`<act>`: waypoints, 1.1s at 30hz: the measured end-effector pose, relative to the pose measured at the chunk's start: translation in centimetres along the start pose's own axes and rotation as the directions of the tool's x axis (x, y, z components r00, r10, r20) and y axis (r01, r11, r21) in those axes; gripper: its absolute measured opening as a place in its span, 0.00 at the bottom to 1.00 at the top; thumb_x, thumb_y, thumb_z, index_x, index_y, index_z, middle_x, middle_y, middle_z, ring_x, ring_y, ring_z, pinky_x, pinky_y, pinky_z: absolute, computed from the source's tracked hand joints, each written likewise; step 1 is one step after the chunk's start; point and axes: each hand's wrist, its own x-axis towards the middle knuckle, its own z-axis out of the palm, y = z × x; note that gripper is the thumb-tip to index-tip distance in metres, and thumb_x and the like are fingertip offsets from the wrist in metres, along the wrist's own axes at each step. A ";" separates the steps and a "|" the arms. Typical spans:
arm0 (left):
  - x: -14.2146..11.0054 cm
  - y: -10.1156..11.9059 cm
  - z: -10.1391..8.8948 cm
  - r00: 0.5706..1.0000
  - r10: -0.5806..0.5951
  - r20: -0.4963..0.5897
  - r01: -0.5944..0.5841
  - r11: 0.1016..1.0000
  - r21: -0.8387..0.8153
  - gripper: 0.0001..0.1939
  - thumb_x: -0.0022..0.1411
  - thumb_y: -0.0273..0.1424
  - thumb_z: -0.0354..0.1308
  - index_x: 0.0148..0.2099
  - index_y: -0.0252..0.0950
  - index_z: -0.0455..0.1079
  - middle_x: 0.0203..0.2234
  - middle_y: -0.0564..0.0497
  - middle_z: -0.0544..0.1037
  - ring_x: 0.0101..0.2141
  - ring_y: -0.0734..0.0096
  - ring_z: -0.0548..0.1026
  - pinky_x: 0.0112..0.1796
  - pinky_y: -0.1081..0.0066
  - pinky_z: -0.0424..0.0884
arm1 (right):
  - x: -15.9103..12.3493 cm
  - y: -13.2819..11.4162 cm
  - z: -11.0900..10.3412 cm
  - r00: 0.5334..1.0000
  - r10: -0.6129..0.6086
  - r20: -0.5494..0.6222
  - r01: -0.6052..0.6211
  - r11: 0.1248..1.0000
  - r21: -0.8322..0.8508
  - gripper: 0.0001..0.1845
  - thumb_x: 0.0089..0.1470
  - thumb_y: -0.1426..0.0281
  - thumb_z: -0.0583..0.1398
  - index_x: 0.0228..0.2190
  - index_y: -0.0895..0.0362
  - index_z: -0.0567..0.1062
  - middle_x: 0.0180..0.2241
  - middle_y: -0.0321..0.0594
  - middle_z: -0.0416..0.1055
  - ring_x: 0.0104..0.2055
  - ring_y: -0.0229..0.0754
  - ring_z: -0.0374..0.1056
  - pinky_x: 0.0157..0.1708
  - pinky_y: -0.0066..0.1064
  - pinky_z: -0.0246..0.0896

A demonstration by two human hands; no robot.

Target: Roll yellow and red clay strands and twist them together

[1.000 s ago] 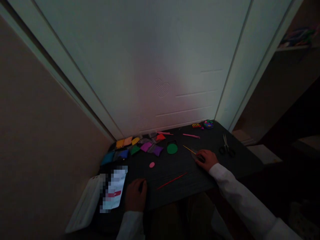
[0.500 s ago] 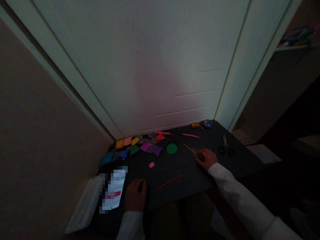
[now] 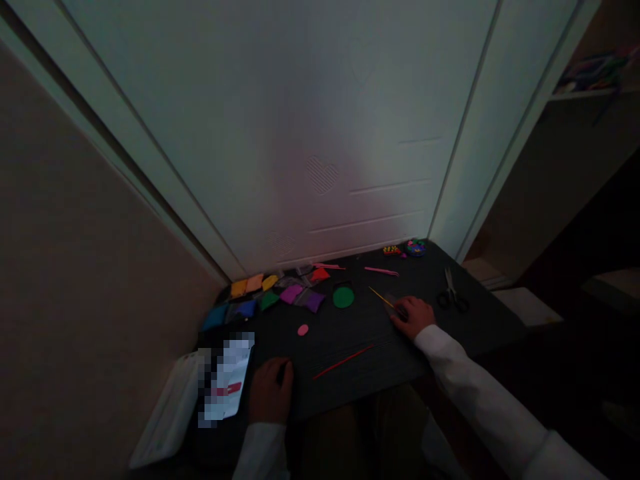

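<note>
My left hand (image 3: 271, 390) rests at the near edge of the dark table, palm down. Its fingers curl loosely, with the thumb apart and nothing visible between them. Farther right, my right hand (image 3: 414, 316) lies low on the table with bent fingers around the near end of a thin yellow stick (image 3: 380, 296). A clear, faint piece shows beside the stick under the fingertips; what it is I cannot make out. Between the hands lie a thin red strip (image 3: 343, 362) and a flat pink oval (image 3: 303, 330). Beyond them sits a green disc (image 3: 343, 297).
A lit phone (image 3: 227, 380) lies left of my left hand, beside a white case (image 3: 167, 410). Several coloured packets (image 3: 291, 294) line the back left. Pink tweezers (image 3: 381, 271), a small colourful container (image 3: 415, 247) and scissors (image 3: 451, 293) are at right. A white panel (image 3: 320, 120) rises behind.
</note>
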 end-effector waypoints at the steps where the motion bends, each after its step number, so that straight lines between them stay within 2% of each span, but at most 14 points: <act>1: 0.0 0.0 0.0 1.000 0.001 -0.003 -0.001 1.000 -0.001 0.15 0.52 0.39 0.47 0.36 0.35 0.68 0.34 0.46 0.72 0.38 0.63 0.68 0.41 0.63 0.63 | 0.0 0.0 0.0 1.000 0.012 -0.004 -0.012 1.000 -0.003 0.16 0.41 0.60 0.57 0.34 0.52 0.69 0.38 0.40 0.64 0.41 0.45 0.57 0.39 0.37 0.46; 5: 0.0 0.0 -0.1 1.000 0.017 0.000 -0.017 1.000 -0.003 0.15 0.52 0.39 0.47 0.35 0.35 0.68 0.33 0.46 0.72 0.37 0.63 0.68 0.40 0.63 0.63 | -0.1 -0.1 -0.1 0.995 -0.092 0.027 0.091 0.995 0.038 0.16 0.40 0.60 0.57 0.34 0.50 0.68 0.38 0.37 0.64 0.42 0.44 0.57 0.40 0.36 0.45; 10: 0.0 -0.1 0.0 1.000 0.025 -0.002 -0.025 1.000 0.002 0.15 0.52 0.38 0.47 0.35 0.35 0.68 0.33 0.46 0.72 0.37 0.63 0.68 0.40 0.63 0.63 | -0.1 -0.3 -0.2 1.000 0.021 -0.008 -0.021 1.000 0.004 0.16 0.40 0.61 0.57 0.35 0.51 0.68 0.38 0.40 0.65 0.42 0.45 0.57 0.40 0.37 0.46; 14: 0.0 -0.3 0.2 1.000 0.024 -0.003 -0.024 1.000 0.002 0.15 0.52 0.38 0.47 0.35 0.34 0.68 0.33 0.46 0.72 0.37 0.64 0.68 0.40 0.64 0.63 | 0.0 -0.3 -0.2 0.995 -0.092 0.032 0.091 0.995 0.038 0.19 0.39 0.60 0.57 0.37 0.50 0.67 0.38 0.38 0.65 0.42 0.44 0.58 0.42 0.37 0.45; 18: 0.0 -0.4 0.3 1.000 0.025 -0.017 -0.025 1.000 -0.002 0.15 0.52 0.39 0.47 0.35 0.34 0.68 0.33 0.46 0.72 0.37 0.64 0.68 0.40 0.64 0.63 | 0.1 -0.2 -0.1 1.000 0.029 -0.002 -0.029 1.000 0.002 0.20 0.39 0.60 0.57 0.38 0.52 0.66 0.38 0.39 0.65 0.42 0.46 0.58 0.41 0.38 0.46; 23: 0.1 -0.2 0.2 1.000 0.019 -0.007 -0.019 1.000 0.002 0.15 0.52 0.39 0.47 0.35 0.34 0.68 0.33 0.46 0.72 0.37 0.64 0.68 0.40 0.64 0.63 | 0.1 -0.2 0.2 0.997 -0.075 0.019 0.074 0.997 0.036 0.23 0.39 0.58 0.57 0.40 0.51 0.64 0.38 0.38 0.65 0.42 0.44 0.58 0.42 0.37 0.45; 27: 0.1 -0.1 0.1 0.999 0.020 -0.028 -0.020 1.000 -0.001 0.15 0.52 0.39 0.47 0.35 0.34 0.68 0.33 0.46 0.72 0.37 0.64 0.68 0.41 0.64 0.63 | 0.2 -0.2 0.3 0.999 0.039 -0.020 -0.039 0.999 0.002 0.23 0.39 0.59 0.57 0.40 0.53 0.64 0.37 0.40 0.65 0.42 0.45 0.58 0.41 0.38 0.46; 31: 0.0 0.1 -0.1 1.000 0.023 -0.006 -0.023 1.000 0.002 0.16 0.52 0.38 0.47 0.35 0.34 0.68 0.33 0.46 0.72 0.37 0.63 0.68 0.40 0.64 0.63 | 0.2 -0.3 0.3 0.999 -0.041 0.013 0.041 0.999 0.021 0.25 0.38 0.59 0.58 0.40 0.52 0.64 0.37 0.39 0.65 0.42 0.45 0.59 0.41 0.37 0.45; 33: 0.0 0.0 -0.1 1.000 0.026 -0.002 -0.026 1.000 0.003 0.16 0.52 0.39 0.46 0.35 0.34 0.68 0.34 0.46 0.72 0.37 0.63 0.68 0.40 0.63 0.63 | 0.2 -0.4 0.3 1.000 -0.010 -0.006 0.010 1.000 0.011 0.24 0.38 0.58 0.57 0.40 0.52 0.64 0.37 0.39 0.65 0.42 0.45 0.58 0.41 0.37 0.45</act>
